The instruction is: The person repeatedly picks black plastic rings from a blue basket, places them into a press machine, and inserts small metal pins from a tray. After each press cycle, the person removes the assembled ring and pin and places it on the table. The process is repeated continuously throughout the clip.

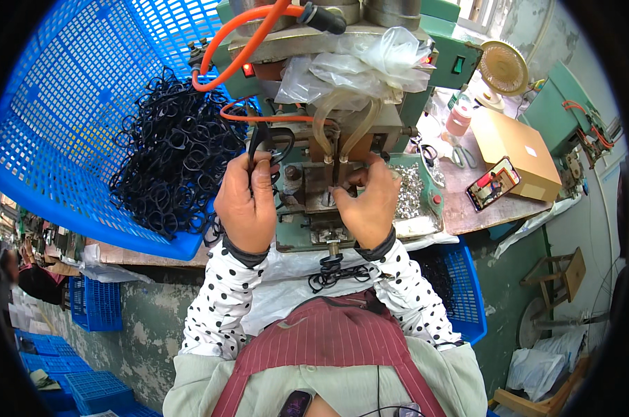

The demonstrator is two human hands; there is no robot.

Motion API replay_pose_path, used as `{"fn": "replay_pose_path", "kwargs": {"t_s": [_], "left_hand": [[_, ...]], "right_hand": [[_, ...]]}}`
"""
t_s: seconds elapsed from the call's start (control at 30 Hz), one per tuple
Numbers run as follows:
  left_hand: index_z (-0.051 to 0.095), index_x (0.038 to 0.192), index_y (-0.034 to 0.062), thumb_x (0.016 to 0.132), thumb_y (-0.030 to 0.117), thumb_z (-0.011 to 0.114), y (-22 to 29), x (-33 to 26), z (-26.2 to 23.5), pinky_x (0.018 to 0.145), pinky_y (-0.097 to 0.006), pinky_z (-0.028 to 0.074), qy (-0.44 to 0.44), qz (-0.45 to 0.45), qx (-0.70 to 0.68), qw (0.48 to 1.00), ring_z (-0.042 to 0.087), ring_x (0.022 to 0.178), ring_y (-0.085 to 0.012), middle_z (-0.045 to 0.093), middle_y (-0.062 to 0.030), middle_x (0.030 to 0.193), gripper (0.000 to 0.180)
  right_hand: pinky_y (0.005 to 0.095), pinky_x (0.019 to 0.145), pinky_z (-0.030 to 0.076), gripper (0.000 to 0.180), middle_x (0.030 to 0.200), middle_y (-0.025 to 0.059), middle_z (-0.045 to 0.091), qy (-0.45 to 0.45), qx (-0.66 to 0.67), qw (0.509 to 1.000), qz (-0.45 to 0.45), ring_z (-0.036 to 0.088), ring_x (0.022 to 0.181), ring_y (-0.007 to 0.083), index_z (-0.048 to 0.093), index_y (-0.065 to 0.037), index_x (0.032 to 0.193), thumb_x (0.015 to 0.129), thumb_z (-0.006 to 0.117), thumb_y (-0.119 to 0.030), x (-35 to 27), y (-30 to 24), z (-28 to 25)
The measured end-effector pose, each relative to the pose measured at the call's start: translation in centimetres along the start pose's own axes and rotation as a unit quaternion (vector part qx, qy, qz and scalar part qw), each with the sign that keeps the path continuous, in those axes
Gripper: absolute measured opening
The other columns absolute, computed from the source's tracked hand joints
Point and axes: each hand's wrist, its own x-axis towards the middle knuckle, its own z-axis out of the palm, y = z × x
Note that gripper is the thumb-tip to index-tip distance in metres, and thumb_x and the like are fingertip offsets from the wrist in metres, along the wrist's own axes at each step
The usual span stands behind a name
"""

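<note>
My left hand [248, 201] is closed on a black looped piece [282, 144], held upright at the left side of a green bench press [307, 240]. Its loop stands out to the right of my fingers; the exact kind is hard to tell. My right hand [370, 205] is pinched at the press's metal fixture [319, 184], under two clear tubes [360, 132]. What its fingertips hold is hidden. Beside that hand, a tray [426, 224] carries many small shiny metal parts [406, 191].
A large blue basket [64, 187] heaped with black looped pieces [179, 156] stands left. Orange hoses [221, 42] and a plastic bag [363, 66] hang over the press. Rightward are scissors [462, 156], a phone [493, 183], a cardboard box [519, 153] and a lower blue basket [469, 292].
</note>
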Motion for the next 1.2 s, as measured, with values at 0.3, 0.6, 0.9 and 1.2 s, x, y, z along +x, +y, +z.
{"fn": "replay_pose_path", "kwargs": {"t_s": [0.3, 0.6, 0.9, 1.2], "left_hand": [[0.058, 0.106, -0.0011, 0.096, 0.006, 0.053, -0.9, -0.1, -0.2, 0.069, -0.029, 0.052, -0.023, 0.000, -0.040, 0.999, 0.067, 0.079, -0.0204, 0.064, -0.0130, 0.091, 0.013], [0.062, 0.110, 0.0019, 0.082, 0.008, 0.065, -1.3, -6.3, 1.4, 0.092, -0.043, 0.048, -0.220, 0.357, -0.052, 0.906, 0.064, 0.101, -0.0276, 0.065, -0.0137, 0.115, 0.028], [0.052, 0.111, 0.0060, 0.095, 0.012, 0.053, -3.0, -6.7, -1.7, 0.079, -0.042, 0.048, -0.054, 0.291, -0.021, 0.955, 0.063, 0.086, -0.0265, 0.063, -0.0121, 0.103, 0.017], [0.061, 0.107, -0.0002, 0.090, 0.001, 0.056, -3.5, -10.4, -2.4, 0.061, -0.025, 0.039, -0.073, -0.074, -0.137, 0.985, 0.051, 0.067, -0.0124, 0.057, -0.0062, 0.075, 0.018]], "right_hand": [[0.0309, 0.081, 0.050, 0.076, 0.097, 0.0149, 0.062, 0.003, 0.243, 0.966, 0.084, 0.063, 0.090, 0.0195, 0.039, 0.006, 0.133, 0.067, 0.077, 0.001, -1.1, -0.3, 0.5], [0.0365, 0.096, 0.044, 0.076, 0.118, 0.0154, 0.062, -0.041, 0.212, 0.976, 0.020, 0.057, 0.115, 0.0241, 0.041, 0.001, 0.135, 0.068, 0.076, -0.004, -0.1, 3.5, -1.7], [0.0405, 0.084, 0.041, 0.024, 0.097, 0.0055, 0.064, 0.040, -0.022, 0.979, -0.198, 0.054, 0.096, 0.0294, 0.072, -0.012, 0.087, 0.064, 0.079, -0.010, -1.6, 3.1, -2.9], [0.0364, 0.078, 0.041, 0.026, 0.101, -0.0006, 0.069, 0.050, -0.041, 0.958, -0.279, 0.057, 0.086, 0.0237, 0.071, -0.014, 0.089, 0.064, 0.077, -0.011, -3.3, 4.5, -3.4]]}}
